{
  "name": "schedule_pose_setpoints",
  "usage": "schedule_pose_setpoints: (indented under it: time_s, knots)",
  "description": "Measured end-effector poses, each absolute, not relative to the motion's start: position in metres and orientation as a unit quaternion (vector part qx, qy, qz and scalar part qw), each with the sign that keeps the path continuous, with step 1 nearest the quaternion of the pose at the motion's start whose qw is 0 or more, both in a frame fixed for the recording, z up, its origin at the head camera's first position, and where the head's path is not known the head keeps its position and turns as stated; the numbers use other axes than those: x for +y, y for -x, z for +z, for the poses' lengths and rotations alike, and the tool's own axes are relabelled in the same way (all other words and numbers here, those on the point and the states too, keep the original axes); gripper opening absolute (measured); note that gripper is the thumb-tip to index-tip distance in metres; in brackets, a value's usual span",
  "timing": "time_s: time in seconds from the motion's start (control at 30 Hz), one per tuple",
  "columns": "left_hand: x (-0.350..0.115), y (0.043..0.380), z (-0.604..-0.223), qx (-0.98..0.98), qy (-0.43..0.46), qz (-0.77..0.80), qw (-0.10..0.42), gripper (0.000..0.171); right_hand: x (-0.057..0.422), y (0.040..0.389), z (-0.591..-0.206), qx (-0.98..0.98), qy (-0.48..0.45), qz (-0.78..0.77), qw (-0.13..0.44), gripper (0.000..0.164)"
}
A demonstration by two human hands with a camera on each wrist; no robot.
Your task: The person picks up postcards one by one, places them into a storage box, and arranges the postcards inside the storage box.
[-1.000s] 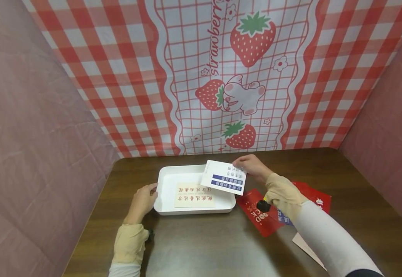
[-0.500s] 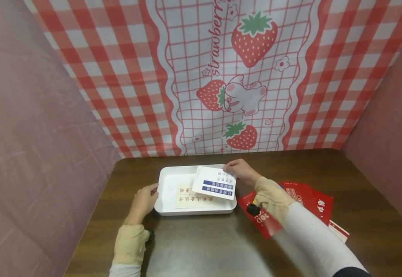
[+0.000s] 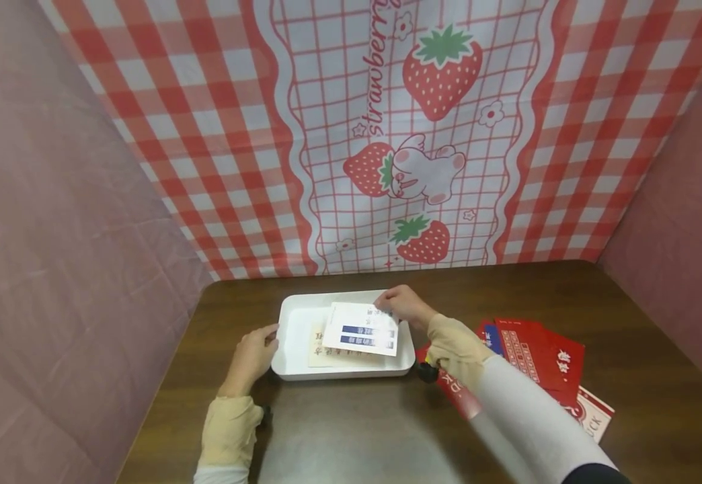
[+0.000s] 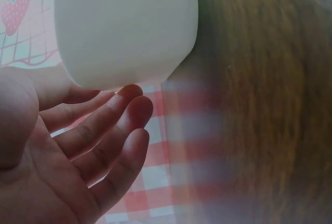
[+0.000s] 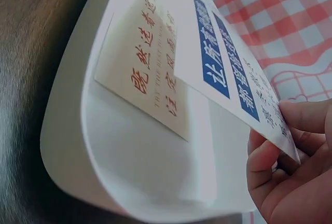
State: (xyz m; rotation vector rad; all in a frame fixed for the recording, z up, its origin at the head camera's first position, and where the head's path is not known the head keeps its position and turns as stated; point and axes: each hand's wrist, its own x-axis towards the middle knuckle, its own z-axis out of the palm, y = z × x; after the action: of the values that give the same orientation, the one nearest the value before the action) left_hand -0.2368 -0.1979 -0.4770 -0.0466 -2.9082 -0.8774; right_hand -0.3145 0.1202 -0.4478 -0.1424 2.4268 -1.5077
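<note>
My right hand (image 3: 408, 306) pinches a white card (image 3: 360, 329) with blue bars and dark characters by its far right corner, thumb on top. The card is tilted over a white tray (image 3: 290, 343). Beneath it, a cream card (image 5: 140, 68) with reddish-brown characters lies flat in the tray, partly covered by the white one. At the tray's left end is my left hand (image 3: 251, 356), its loosely extended fingertips touching the outer wall. In the left wrist view those fingers (image 4: 111, 156) spread beside the tray's rounded end.
Several red cards and envelopes (image 3: 557, 366) overlap on the table (image 3: 339, 430) to the right, with a blue piece (image 3: 493, 338) among them. My right forearm passes over part of this pile. A strawberry-print cloth (image 3: 417, 168) hangs behind the table; pink cloth flanks both sides.
My right hand has carried the white card leftward and lower over the tray, covering more of the cream card. The left hand has stayed at the tray's end.
</note>
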Motion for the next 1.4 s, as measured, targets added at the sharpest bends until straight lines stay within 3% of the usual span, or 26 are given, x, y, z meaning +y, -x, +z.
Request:
schedule_pose_setpoints:
  time_s: [0.33,0.63,1.4]
  knots:
    - [-0.198,0.238,-0.479,-0.957,0.020,-0.282,0.060,0.036,0.097,0.313,-0.454,0.853,0.071,-0.496,0.145,0.023]
    - [-0.197,0.240,-0.477,-0.958,0.029,-0.278,0.061,0.036,0.101,0.307,-0.457,0.921,0.145,-0.351,0.088,0.024]
    - [-0.197,0.238,-0.475,-0.957,0.011,-0.285,0.044,0.036,0.119,0.305,-0.448,0.921,0.149,-0.350,0.083,0.023]
